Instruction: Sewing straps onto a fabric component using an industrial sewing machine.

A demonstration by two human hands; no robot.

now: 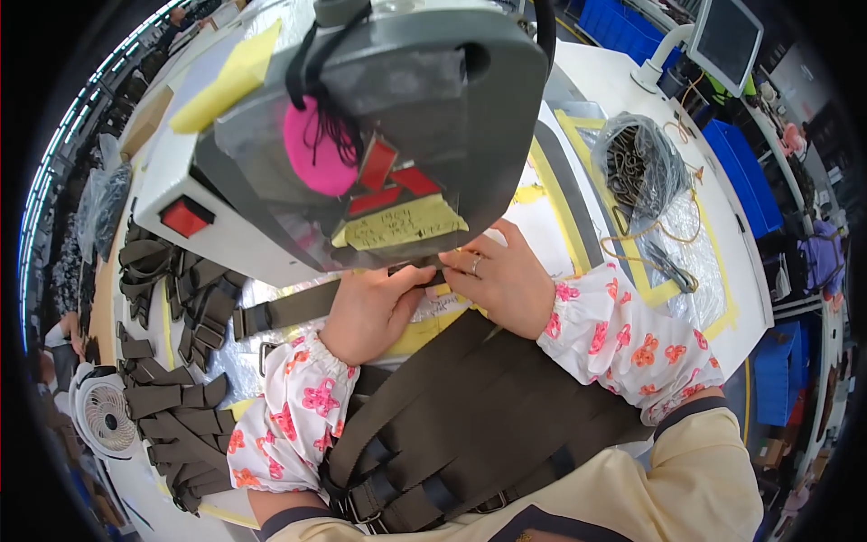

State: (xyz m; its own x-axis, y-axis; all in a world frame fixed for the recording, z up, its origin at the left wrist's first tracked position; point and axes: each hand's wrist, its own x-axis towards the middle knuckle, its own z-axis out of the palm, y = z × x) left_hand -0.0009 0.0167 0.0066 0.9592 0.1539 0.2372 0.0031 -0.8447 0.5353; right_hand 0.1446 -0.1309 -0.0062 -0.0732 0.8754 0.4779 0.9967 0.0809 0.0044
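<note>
Counter [748,298], white, marked out in yellow tape and laid in part with clear sheeting; set in a large workroom with strip lights. Blue bins [741,172] are ranged beyond its right edge. A monitor [725,41] is mounted on a white arm at the far right corner. Another person [68,334] is seen in part beyond the left edge.

Machine head [406,108], grey, overhanging the counter's middle; hung with a pink disc [318,149] and black cord, faced with red patches and a handwritten yellow note [402,223]. A red switch [187,217] is fitted on its white left-hand housing. By its lower edge the work point is partly screened.

Olive strap [293,309], one, fitted with a dark buckle at its left end; laid crosswise at the middle of the counter, its other end run in under the machine head. By the left hand [372,312] it is covered and held, thumb and fingers drawn together. The right hand [508,282], ringed, is placed at the strap's far end with fingers bent close; how firm its grip is cannot be told.

Webbing pile [176,425], dark, heaped along the left edge, a white fan [104,415] placed outside it. Broad webbing bundle [488,388], with buckles, gathered at the near edge. Clear bag [637,167] of metal fittings, set toward the right edge; tan cord [664,237] is strewn beside it.
</note>
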